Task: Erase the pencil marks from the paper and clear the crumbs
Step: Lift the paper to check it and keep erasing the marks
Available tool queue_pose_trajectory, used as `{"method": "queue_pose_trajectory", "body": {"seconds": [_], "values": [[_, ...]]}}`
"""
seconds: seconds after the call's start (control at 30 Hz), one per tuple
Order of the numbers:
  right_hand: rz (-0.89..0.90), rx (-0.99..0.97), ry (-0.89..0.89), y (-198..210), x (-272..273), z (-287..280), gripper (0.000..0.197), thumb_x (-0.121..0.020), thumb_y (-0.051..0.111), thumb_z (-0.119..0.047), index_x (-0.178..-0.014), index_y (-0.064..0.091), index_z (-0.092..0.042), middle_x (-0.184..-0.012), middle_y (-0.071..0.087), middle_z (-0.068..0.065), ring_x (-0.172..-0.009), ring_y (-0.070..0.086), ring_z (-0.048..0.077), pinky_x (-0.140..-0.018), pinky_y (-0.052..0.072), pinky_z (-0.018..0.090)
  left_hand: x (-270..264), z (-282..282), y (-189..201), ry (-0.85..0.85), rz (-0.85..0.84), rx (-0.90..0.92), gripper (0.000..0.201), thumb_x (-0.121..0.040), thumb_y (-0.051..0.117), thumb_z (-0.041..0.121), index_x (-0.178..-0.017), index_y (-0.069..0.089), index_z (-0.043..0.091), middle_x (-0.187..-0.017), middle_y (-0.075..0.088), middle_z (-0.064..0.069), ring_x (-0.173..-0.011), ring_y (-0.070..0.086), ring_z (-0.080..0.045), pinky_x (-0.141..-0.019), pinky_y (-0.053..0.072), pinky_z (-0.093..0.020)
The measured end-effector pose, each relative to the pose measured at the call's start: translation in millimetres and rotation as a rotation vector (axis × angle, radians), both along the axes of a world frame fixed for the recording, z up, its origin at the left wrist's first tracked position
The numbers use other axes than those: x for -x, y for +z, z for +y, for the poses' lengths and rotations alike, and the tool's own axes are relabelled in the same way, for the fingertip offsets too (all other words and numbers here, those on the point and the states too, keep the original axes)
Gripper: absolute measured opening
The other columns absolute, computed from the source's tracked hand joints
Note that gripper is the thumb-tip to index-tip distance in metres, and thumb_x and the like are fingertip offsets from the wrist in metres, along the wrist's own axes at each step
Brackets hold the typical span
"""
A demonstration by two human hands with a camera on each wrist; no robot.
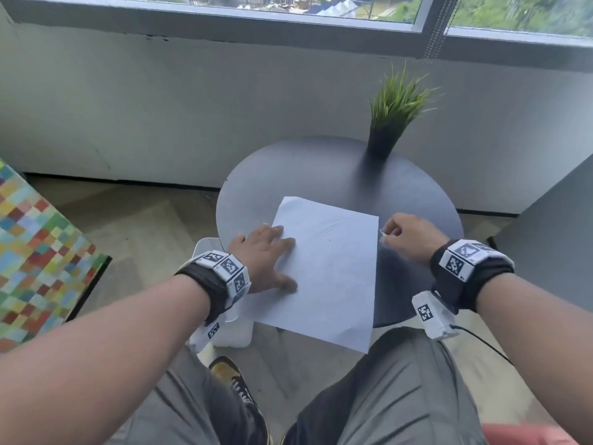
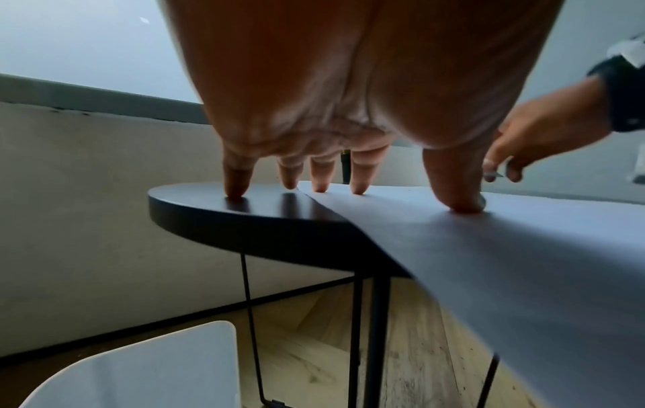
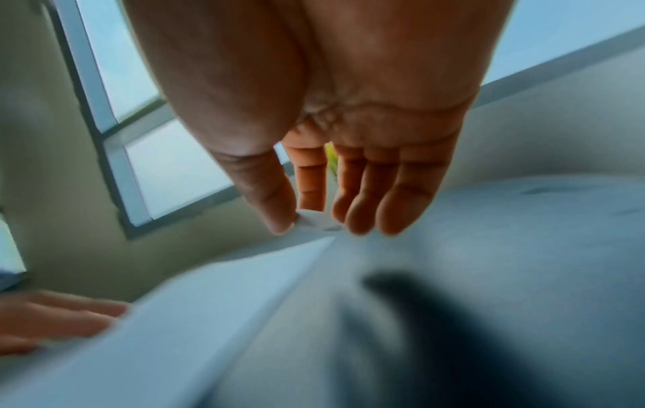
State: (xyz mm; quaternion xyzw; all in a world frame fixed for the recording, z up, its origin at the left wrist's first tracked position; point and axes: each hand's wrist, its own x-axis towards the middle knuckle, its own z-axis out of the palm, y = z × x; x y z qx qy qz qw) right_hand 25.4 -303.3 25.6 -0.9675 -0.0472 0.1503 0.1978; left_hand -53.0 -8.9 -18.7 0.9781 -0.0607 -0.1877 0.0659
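A white sheet of paper (image 1: 327,271) lies on the round dark table (image 1: 288,175), its near edge hanging over the rim. Faint pencil marks (image 1: 330,229) show near its upper middle. My left hand (image 1: 266,255) lies flat with spread fingers (image 2: 359,176) pressing the paper's left edge; the little finger touches bare table. My right hand (image 1: 404,236) hovers just right of the paper's top right corner and pinches a small white eraser (image 3: 316,220) between thumb and fingers. The same eraser (image 1: 382,232) peeks out at the fingertips in the head view.
A potted grass plant (image 1: 390,123) stands at the table's far right. A white stool (image 2: 139,367) sits below the table's left side. A patterned cushion (image 1: 35,252) is far left, a wall and window beyond. My knees are under the paper's near edge.
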Motion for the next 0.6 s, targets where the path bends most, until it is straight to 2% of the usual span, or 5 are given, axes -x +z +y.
{"method": "queue_pose_trajectory", "body": {"seconds": [0.1,0.2,0.3,0.43,0.6], "values": [[0.373,-0.618,0.045,4.8,33.3,51.0,0.007,-0.088,0.060,-0.008,-0.094,0.057,-0.008,-0.100,0.070,0.017,-0.078,0.069,0.025,-0.069,0.054,0.038,7.9,-8.7,-2.5,-0.054,-0.011,-0.017,0.108,-0.067,0.055,0.087,-0.154,0.012,0.039,-0.165,-0.002,0.006,-0.152,-0.005,-0.015,-0.120,0.008,-0.050],[0.751,-0.868,0.079,-15.4,53.8,78.5,0.010,-0.090,0.056,0.000,-0.098,0.055,-0.006,-0.105,0.069,0.022,-0.089,0.068,0.033,-0.073,0.055,0.038,17.5,-12.6,-4.6,-0.080,-0.034,-0.027,0.113,-0.065,0.050,0.091,-0.155,0.008,0.038,-0.165,-0.005,0.004,-0.152,-0.005,-0.015,-0.120,0.006,-0.051],[0.651,-1.073,-0.201,-23.9,34.9,74.3,0.013,-0.089,0.057,-0.001,-0.098,0.054,-0.009,-0.102,0.063,0.022,-0.082,0.066,0.032,-0.066,0.055,0.036,23.1,-11.7,-3.7,-0.072,-0.019,-0.016,0.111,-0.067,0.049,0.090,-0.155,0.007,0.038,-0.165,-0.005,0.004,-0.152,-0.006,-0.016,-0.121,0.004,-0.052],[0.051,-0.818,-0.324,-10.9,-1.3,47.2,0.012,-0.089,0.064,-0.017,-0.092,0.052,-0.016,-0.088,0.060,0.013,-0.061,0.056,0.021,-0.052,0.046,0.028,26.6,-14.9,-0.6,-0.058,-0.054,-0.037,0.103,-0.068,0.044,0.092,-0.152,0.015,0.041,-0.162,0.009,0.001,-0.149,0.008,-0.020,-0.118,0.014,-0.050],[0.110,-0.340,0.117,-9.5,5.9,44.3,0.011,-0.088,0.064,-0.022,-0.090,0.056,-0.015,-0.077,0.068,0.007,-0.054,0.058,0.017,-0.045,0.045,0.029,17.7,-22.6,16.1,-0.046,-0.122,-0.040,0.087,-0.071,0.044,0.089,-0.144,0.036,0.041,-0.143,0.035,0.000,-0.135,0.029,-0.024,-0.108,0.030,-0.046]]}}
